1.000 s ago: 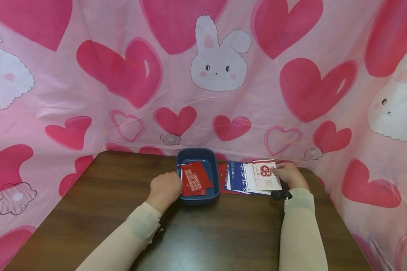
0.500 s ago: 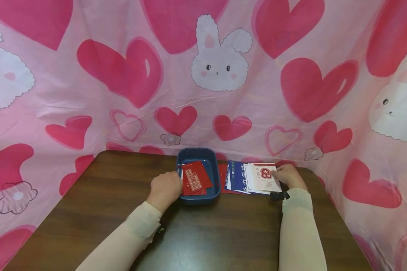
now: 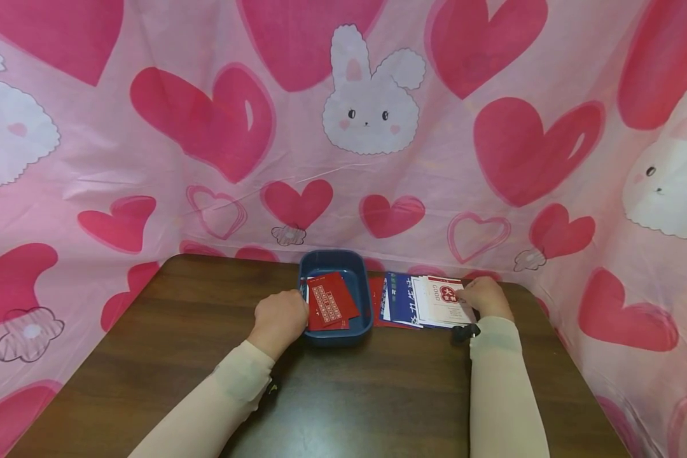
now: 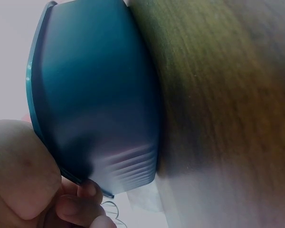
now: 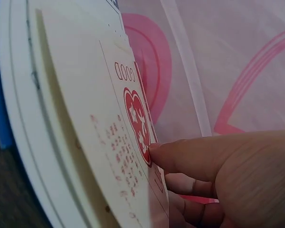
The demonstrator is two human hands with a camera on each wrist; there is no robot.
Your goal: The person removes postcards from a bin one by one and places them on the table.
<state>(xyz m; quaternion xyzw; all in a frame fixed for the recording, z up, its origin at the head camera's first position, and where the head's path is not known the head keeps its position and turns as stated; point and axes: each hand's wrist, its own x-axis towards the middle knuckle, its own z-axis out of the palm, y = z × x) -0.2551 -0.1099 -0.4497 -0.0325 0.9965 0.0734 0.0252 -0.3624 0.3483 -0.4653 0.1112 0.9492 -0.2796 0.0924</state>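
My left hand (image 3: 281, 321) grips the left rim of a blue plastic bin (image 3: 336, 340); in the left wrist view its fingers (image 4: 78, 209) curl at the rim by one corner. Red printed cards (image 3: 328, 304) lie in the bin, overlapping a white one. To the right, my right hand (image 3: 488, 298) pinches a cream card (image 3: 450, 308) with red print and the word GOOD. In the right wrist view the thumb (image 5: 180, 154) presses the card's face, with the other fingers behind it. That card lies over the right end of an overlapping row of cards.
A blue card (image 3: 402, 299) with white characters and a red card (image 3: 376, 299) belong to the row beside the bin. The brown wooden table (image 3: 372, 394) ends at a pink curtain (image 3: 349, 191) printed with hearts and rabbits.
My right hand has moved slightly left, bringing the cream card down and leftward over the row of cards. The left hand and the bin have stayed in place.
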